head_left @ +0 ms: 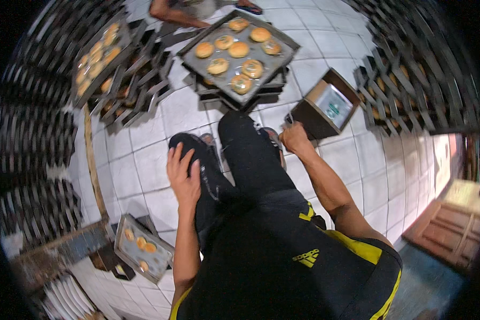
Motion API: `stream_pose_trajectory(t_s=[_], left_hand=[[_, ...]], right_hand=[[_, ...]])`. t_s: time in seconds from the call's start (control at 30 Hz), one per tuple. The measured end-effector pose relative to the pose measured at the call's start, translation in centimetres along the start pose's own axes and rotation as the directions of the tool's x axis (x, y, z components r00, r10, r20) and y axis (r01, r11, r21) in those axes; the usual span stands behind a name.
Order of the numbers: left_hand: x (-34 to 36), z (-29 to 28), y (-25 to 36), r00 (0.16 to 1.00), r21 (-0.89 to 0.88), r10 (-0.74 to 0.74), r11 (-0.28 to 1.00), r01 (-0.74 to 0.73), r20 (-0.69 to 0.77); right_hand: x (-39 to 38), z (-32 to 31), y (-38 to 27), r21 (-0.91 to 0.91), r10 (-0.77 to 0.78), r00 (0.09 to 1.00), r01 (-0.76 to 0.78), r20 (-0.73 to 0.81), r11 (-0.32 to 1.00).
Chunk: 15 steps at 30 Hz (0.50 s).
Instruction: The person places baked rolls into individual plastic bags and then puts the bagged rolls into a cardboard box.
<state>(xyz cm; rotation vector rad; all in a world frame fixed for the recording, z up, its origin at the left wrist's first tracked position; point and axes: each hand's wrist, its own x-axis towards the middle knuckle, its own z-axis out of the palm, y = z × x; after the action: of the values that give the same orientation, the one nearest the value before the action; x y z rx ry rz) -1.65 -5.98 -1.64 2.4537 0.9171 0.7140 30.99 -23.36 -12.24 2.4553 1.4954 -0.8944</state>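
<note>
My left hand (184,176) rests on my left knee with its fingers spread, holding nothing. My right hand (295,138) is closed beside the near left corner of a brown open-topped box (310,116). Something small and greyish shows at its fingertips, too unclear to name. Inside the box lies clear plastic packaging (333,102) with green print. Ahead of my knees, a dark metal baking tray (218,40) tops a short stack of trays. It carries several round golden buns (239,49); some have a shiny clear film over or around them.
Stacked trays (32,141) line the left side, and more trays with buns (394,88) stand at right. Another bun tray (98,61) is at the upper left, and a smaller one (144,250) at lower left. Another person's arm (176,15) reaches toward the far side of the middle tray.
</note>
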Motion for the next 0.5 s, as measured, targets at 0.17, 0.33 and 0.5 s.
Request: stream_pose_trajectory(t_s=[0.17,0.33,0.5], left_hand=[[-0.1,-0.5,0.7,0.999,0.02,-0.039,0.999,0.039,0.006],[1.0,-0.1,0.7,0.999,0.066,-0.02,0.998,0.016,0.05],[0.9,1.0,1.3,0.996,0.115,-0.058,0.992,0.05,0.069]], right_hand=[[-4.5,-4.8,7.2,0.842,0.222,0.906,0.213,-0.36,0.496],[1.8,1.4,24.9,0.736,0.739,0.568,-0.311,-0.363,0.601],[3.8,3.1,22.8,0.594,0.872,0.442,-0.65,-0.212,0.474]])
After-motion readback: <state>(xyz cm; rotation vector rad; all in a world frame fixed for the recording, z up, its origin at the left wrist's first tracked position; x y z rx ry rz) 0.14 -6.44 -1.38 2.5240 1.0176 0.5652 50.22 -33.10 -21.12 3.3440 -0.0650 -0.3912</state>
